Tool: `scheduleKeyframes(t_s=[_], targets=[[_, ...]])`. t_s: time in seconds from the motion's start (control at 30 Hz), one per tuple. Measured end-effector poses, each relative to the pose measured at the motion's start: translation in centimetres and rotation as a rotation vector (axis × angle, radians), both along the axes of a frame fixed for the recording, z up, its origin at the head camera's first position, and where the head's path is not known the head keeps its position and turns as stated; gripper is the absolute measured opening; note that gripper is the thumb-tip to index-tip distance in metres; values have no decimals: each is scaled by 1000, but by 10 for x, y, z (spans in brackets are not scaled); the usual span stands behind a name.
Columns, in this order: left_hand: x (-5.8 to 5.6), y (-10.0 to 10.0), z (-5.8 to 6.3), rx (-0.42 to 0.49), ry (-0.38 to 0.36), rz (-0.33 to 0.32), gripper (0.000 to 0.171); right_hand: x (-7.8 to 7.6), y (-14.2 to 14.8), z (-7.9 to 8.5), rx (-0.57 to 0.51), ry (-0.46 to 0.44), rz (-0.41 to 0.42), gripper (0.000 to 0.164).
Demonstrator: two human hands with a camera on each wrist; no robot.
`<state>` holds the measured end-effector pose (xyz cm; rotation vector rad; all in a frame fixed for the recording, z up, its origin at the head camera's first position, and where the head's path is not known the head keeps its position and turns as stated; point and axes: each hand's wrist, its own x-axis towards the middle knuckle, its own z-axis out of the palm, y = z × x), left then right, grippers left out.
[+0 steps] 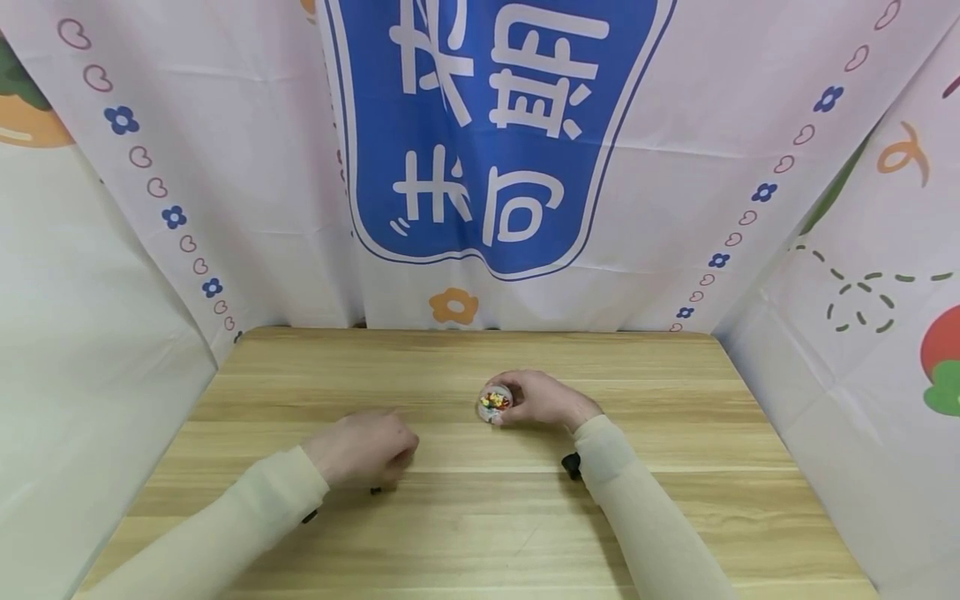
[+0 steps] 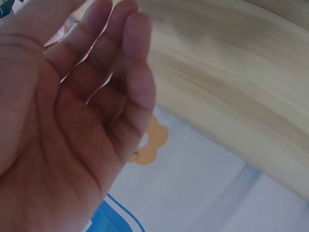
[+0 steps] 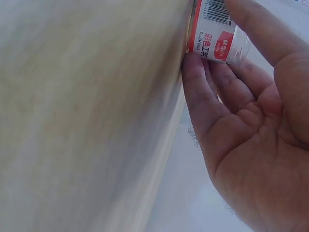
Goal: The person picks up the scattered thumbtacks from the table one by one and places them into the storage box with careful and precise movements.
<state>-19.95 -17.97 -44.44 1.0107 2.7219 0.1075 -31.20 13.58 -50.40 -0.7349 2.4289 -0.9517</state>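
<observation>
A small clear jar of push pins (image 1: 494,403) stands on the wooden table, its red, yellow and green contents showing from above. My right hand (image 1: 542,397) holds it from the right side, thumb and fingers round its wall. Close up in the right wrist view, the jar's label (image 3: 212,36) is red and white with a barcode and the words "PUSH PINS". To the left and nearer me, my left hand (image 1: 363,448) hovers over the table, slightly blurred. Its fingers (image 2: 137,87) bend loosely in the left wrist view, and nothing is in its palm.
The light wooden table (image 1: 480,533) ends at a white printed curtain (image 1: 675,208) with a blue sign panel. Patterned white sheets also hang at the left and right sides. A black piece of wrist gear (image 1: 572,466) shows beside the right sleeve.
</observation>
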Motion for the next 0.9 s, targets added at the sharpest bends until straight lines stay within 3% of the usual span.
scheduleKeyframes(t_s=[0.13, 0.53, 0.73, 0.9], targets=[[6, -6, 2, -56, -57, 48, 33, -1, 0, 0, -6, 1, -5, 61], [9, -12, -6, -59, -75, 63, 32, -1, -1, 0, -6, -2, -7, 62], [6, -12, -7, 17, -35, 7, 30, 0, -1, 0, -2, 2, -6, 62], [-4, -4, -7, 85, 18, -38, 27, 1, 0, 1, -7, 1, 0, 59]])
